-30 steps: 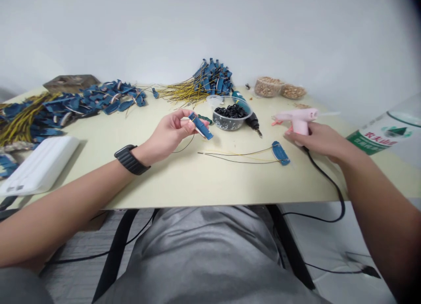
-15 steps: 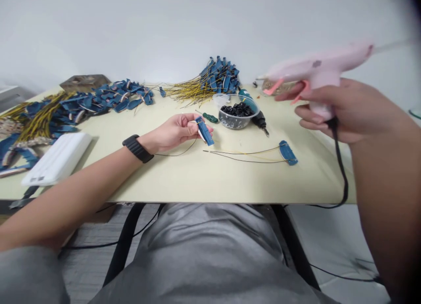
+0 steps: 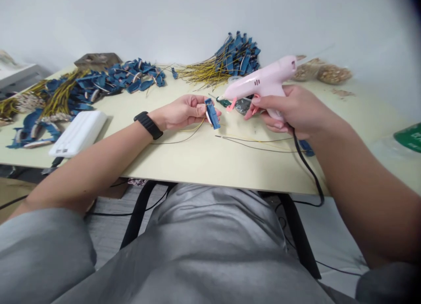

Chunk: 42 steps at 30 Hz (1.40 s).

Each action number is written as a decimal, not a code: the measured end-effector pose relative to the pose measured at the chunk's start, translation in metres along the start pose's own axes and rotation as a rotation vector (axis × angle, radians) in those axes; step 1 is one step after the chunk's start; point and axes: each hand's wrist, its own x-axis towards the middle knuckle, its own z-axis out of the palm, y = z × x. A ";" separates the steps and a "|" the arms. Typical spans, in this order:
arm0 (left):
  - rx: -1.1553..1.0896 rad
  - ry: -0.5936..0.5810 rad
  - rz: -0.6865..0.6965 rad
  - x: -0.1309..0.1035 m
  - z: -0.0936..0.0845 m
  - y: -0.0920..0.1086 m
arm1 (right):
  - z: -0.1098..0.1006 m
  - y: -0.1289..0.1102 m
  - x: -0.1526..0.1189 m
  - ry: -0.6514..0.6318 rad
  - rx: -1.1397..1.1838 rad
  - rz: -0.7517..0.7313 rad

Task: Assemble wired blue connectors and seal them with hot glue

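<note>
My left hand (image 3: 192, 111) pinches a small blue part (image 3: 212, 114) with a pale edge, held above the table; thin black and yellow wires trail from it. Wrapped around the handle of a pink hot glue gun (image 3: 256, 83) is my right hand (image 3: 289, 107). The gun's nozzle points left, just above and to the right of the blue part, apart from it. A black cord hangs from the grip. Below my right hand lies another blue part (image 3: 308, 148) with wires, partly hidden by my wrist. The gun hides most of the bowl of black pieces (image 3: 243, 105).
A heap of blue parts (image 3: 108, 78) with yellow wires spreads along the left back. Another wired bundle (image 3: 238, 54) leans by the wall. A white power bank (image 3: 79, 133) lies at left. Bags of small tan pieces (image 3: 333, 73) stand back right, a green-labelled container (image 3: 409, 137) at far right.
My right hand has brought the glue gun left and closer to the blue part in my left hand. The view has shifted right, and my left hand keeps its pinch.
</note>
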 end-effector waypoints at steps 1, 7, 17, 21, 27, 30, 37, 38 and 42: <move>0.002 0.009 -0.008 0.000 0.000 -0.001 | 0.001 0.000 0.000 0.001 -0.002 -0.006; -0.034 -0.040 0.000 0.001 -0.001 -0.004 | 0.006 0.001 -0.003 0.022 0.012 -0.023; -0.013 -0.136 -0.044 -0.001 0.002 -0.004 | 0.010 0.012 0.000 0.052 -0.002 -0.040; 0.039 -0.128 -0.044 -0.001 0.004 -0.003 | 0.010 0.017 0.003 0.047 -0.046 -0.041; 0.024 -0.155 -0.048 -0.002 0.003 -0.002 | 0.009 0.019 0.005 0.046 -0.078 -0.064; 0.014 -0.162 -0.057 -0.002 0.004 -0.002 | 0.010 0.017 0.003 0.053 -0.099 -0.056; 0.016 -0.131 -0.035 -0.001 0.007 -0.004 | 0.009 0.018 0.003 0.047 -0.139 -0.063; 0.023 -0.123 -0.035 -0.001 0.007 -0.004 | 0.009 0.019 0.003 0.043 -0.146 -0.064; 0.043 -0.124 -0.035 -0.002 0.006 -0.004 | 0.008 0.020 0.004 0.037 -0.164 -0.068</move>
